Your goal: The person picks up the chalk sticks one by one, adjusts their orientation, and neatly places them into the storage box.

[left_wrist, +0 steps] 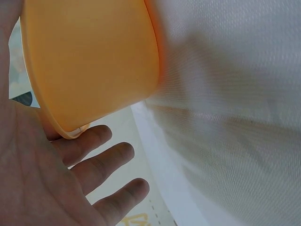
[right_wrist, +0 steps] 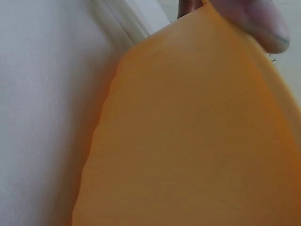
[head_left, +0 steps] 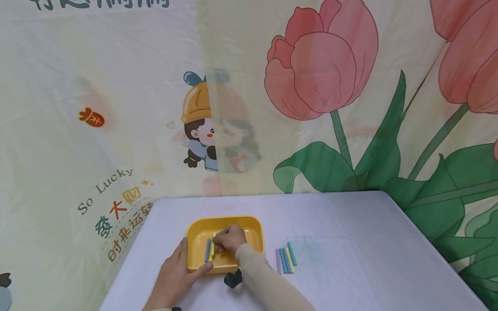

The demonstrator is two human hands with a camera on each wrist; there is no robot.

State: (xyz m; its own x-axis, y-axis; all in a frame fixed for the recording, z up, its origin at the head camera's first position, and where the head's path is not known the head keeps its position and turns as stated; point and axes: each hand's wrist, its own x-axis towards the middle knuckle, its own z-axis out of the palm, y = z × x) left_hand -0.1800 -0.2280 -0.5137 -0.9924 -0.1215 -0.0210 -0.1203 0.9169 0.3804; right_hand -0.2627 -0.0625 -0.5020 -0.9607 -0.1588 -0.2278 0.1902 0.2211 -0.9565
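Note:
A yellow tray stands on the white table, with a blue-violet chalk stick and a yellow chalk stick lying side by side in its left half. My left hand holds the tray's front left corner, thumb at the front rim; in the left wrist view several of its fingers spread beside the tray wall. Inside the tray, my right hand pinches a pale yellow chalk stick close to the other two, its fingertips partly covering it. The right wrist view shows mostly the tray's outer wall.
Several chalk sticks in purple, teal, blue and yellow lie in a row on the table, right of the tray. A black wrist device shows under the right sleeve. Behind the table hangs a printed cloth.

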